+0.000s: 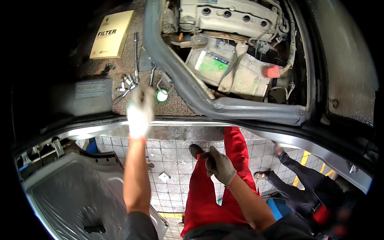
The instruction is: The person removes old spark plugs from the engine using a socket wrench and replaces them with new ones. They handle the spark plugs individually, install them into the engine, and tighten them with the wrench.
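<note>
Two dark sleeves point(141, 227) lie nearest the camera, the arms beyond them ending in whitish gloves. The left hand point(141, 110), blurred, is over the lower end of a long bar point(136, 54); I cannot tell whether it is open, closed or gripping anything. The right hand point(222, 168) hangs over the red trousers point(209, 194) with fingers partly curled; a dark patch at its fingertips could be a small part or grime, so its grip is unclear too.

The bar lies on brown carpet left of the engine bay. It looks like steel: stiff, fairly weighty for its thickness, perhaps slippery if oily, hardly fragile. Mid-shaft seems the best place to take hold. The short sockets point(127, 80) near its lower end should be light, hard and apt to roll, best pinched around the barrel.

Counting outward: one long bar, at least three sockets, one ratchet-like tool point(153, 73), one round green-rimmed thing point(161, 96) and one yellow box point(113, 35). In the bay, one engine cover point(236, 9) with four dark round holes, one battery point(212, 62) under one strap point(237, 64), and one red terminal cap point(272, 71). On the tiles, one small white box point(164, 177); at right, one co-worker's dark-clothed legs point(300, 172)
</note>
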### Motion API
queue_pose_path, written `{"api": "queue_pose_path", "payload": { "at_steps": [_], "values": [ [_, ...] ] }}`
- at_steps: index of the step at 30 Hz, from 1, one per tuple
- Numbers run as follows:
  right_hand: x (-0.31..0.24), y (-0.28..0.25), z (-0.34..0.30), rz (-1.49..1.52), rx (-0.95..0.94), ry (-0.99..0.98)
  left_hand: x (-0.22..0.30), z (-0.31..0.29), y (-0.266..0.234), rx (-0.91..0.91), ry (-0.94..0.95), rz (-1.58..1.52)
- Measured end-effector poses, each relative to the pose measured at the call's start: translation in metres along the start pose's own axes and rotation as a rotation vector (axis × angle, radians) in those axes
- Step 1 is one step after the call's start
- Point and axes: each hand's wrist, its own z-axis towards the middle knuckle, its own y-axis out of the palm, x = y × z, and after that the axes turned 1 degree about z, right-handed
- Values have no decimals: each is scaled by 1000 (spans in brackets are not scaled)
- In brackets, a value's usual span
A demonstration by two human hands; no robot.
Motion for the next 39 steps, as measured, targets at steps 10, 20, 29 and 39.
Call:
{"api": "queue_pose_path", "payload": {
  "at_steps": [10, 20, 29, 39],
  "values": [
    [8, -11, -15, -49, -67, 39, -89, 252, -7, 97, 123, 622],
    [-63, 33, -68, -398, -184, -357, 57, 79, -55, 57, 77, -410],
    [-166, 89, -72, -510, 340, -1099, 156, -60, -12, -532, 210, -349],
    [-264, 41, -51, -940, 708, -893, 157, 142, 0, 574, 603, 607]
  ]
}}
